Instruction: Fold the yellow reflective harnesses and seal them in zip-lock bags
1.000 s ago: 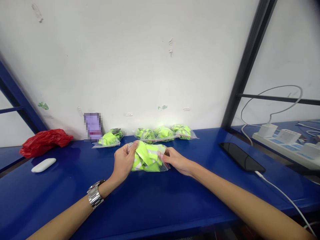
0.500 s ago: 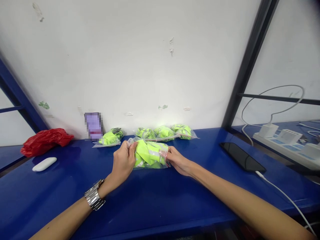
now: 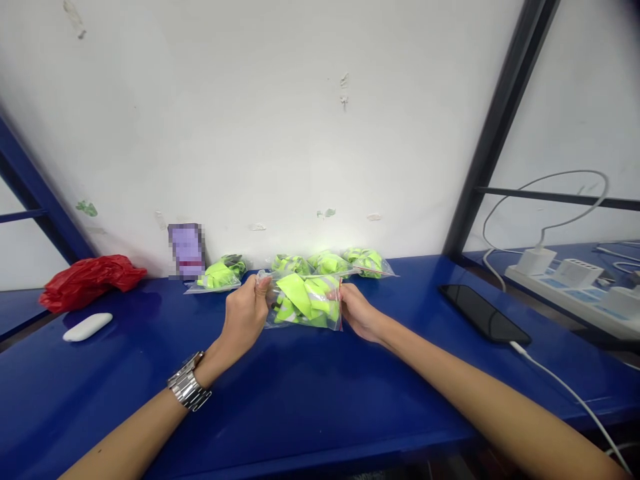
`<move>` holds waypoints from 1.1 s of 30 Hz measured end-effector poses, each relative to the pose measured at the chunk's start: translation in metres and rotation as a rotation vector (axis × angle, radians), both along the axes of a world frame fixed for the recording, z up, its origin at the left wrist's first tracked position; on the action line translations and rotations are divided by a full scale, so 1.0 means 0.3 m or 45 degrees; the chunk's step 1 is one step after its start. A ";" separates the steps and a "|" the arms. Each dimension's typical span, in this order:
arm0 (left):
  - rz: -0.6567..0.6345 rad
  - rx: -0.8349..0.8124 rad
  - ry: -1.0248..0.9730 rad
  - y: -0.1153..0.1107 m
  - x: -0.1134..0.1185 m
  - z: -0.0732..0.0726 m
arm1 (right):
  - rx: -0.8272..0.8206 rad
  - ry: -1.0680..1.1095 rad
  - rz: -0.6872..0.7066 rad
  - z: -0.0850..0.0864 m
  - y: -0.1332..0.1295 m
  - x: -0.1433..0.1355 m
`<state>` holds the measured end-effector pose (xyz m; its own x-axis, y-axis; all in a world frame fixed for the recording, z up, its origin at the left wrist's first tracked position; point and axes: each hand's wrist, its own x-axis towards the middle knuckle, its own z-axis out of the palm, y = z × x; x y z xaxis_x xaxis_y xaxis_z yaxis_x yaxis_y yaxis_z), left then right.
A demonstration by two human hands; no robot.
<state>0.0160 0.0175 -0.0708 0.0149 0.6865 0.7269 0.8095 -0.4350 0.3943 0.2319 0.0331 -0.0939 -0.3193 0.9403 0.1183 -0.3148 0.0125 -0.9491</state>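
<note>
A clear zip bag [image 3: 305,303] hangs between my two hands above the blue table. Inside it is bunched-up neon yellow-green fabric with silvery reflective strips. My left hand [image 3: 247,303] is closed on the bag's left end, thumb on top. At the right end, by the red zip line, my right hand [image 3: 357,310] grips the bag's edge; its fingertips are partly hidden by plastic and fabric. Behind, along the wall, lie similar filled bags: one at the left [image 3: 220,275] and three more side by side, the rightmost [image 3: 369,262] with a red zip line.
On the blue table [image 3: 280,400], a red plastic bag [image 3: 93,281] and a white case [image 3: 88,327] lie left. A blurred-out phone [image 3: 188,251] leans on the wall. To the right are a black phone [image 3: 483,313] on a white cable and a power strip [image 3: 575,287] with chargers.
My right hand has shifted slightly right and up to the bag's edge. The bag is pulled flatter, its red zip edge now upright, and the fabric sits farther inside.
</note>
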 end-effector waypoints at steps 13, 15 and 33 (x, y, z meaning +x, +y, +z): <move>0.167 0.202 0.136 0.051 -0.072 -0.002 | -0.078 0.025 -0.005 0.016 -0.021 -0.010; 0.159 0.163 0.114 0.050 -0.071 0.004 | -0.086 0.012 -0.058 0.012 -0.016 -0.010; -0.564 -0.414 -0.503 0.018 -0.005 -0.037 | -0.007 -0.094 0.261 0.010 -0.045 0.020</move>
<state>0.0145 0.0230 -0.0820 0.1209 0.8614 0.4933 0.3500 -0.5020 0.7909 0.2378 0.0197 -0.0907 -0.5118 0.8552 0.0823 -0.2396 -0.0501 -0.9696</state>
